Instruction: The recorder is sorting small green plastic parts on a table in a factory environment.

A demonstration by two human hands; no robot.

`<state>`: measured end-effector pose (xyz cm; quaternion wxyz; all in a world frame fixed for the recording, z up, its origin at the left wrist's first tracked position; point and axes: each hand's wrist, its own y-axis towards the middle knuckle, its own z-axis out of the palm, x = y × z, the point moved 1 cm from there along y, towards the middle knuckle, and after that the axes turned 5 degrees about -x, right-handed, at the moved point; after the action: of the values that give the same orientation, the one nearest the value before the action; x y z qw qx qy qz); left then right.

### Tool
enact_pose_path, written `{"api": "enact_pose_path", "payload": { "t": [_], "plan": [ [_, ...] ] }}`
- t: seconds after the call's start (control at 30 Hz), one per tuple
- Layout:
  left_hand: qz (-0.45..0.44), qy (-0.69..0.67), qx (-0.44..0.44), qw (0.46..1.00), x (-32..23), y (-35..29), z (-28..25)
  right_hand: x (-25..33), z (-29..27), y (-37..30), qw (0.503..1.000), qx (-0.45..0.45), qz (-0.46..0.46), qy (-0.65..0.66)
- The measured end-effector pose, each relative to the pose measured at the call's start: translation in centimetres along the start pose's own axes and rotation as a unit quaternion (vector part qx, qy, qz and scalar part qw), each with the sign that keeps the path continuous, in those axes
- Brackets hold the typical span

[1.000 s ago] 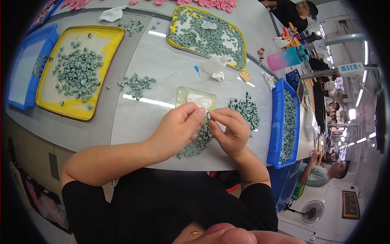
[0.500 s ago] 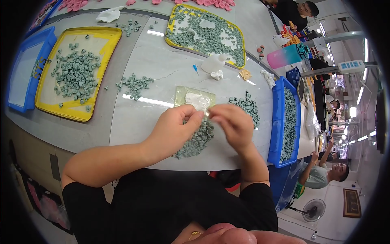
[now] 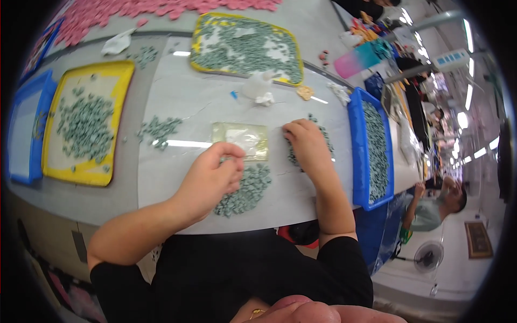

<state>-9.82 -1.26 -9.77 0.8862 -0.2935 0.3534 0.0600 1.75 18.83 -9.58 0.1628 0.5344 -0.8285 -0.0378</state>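
My left hand (image 3: 211,180) hovers at the left edge of a heap of small grey-green pieces (image 3: 245,192), its fingers curled in; anything between them is hidden. Beyond that heap lies a flat, yellowish clear sheet (image 3: 259,145) with a white patch (image 3: 242,138). Off to the right, my right hand (image 3: 308,142) reaches over a second pile of the green pieces (image 3: 325,134). Its fingers are bent and drawn together at the pile's left side, and I cannot see what they grip.
Further green pieces fill a yellow-rimmed tray (image 3: 131,86) at left, another yellow-rimmed tray (image 3: 300,75) at the back and a blue bin (image 3: 357,156) at right. A white squeeze bottle (image 3: 256,85) stands mid-table. Pink pieces (image 3: 134,12) cover the far side. Other people sit at right.
My hands, together over the clear sheet before, have parted. The right one has gone to the right-hand pile, the left one back toward the near heap. The whole view has shifted slightly.
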Motion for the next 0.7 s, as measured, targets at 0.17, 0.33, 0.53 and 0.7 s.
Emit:
{"api": "enact_pose_path", "payload": {
  "t": [0.17, 0.33, 0.53, 0.7],
  "plan": [
    [-0.008, -0.023, -0.024, 0.999, 0.1, 0.2, 4.8, -3.4, -2.5, -1.1, 0.999, 0.033, 0.008, 0.005],
    [-0.018, 0.003, 0.01, 1.0, 0.5, 0.0, 6.4, -4.6, -4.4, -2.2, 0.999, 0.009, 0.016, 0.036],
    [-0.009, -0.006, -0.017, 1.0, 0.3, -0.4, 7.4, -1.6, -5.9, -2.0, 0.974, -0.069, -0.004, 0.216],
    [-0.034, 0.002, 0.025, 0.999, 0.4, -0.1, 6.7, 1.5, -6.0, -2.5, 0.935, -0.068, -0.069, 0.342]
  ]
}}
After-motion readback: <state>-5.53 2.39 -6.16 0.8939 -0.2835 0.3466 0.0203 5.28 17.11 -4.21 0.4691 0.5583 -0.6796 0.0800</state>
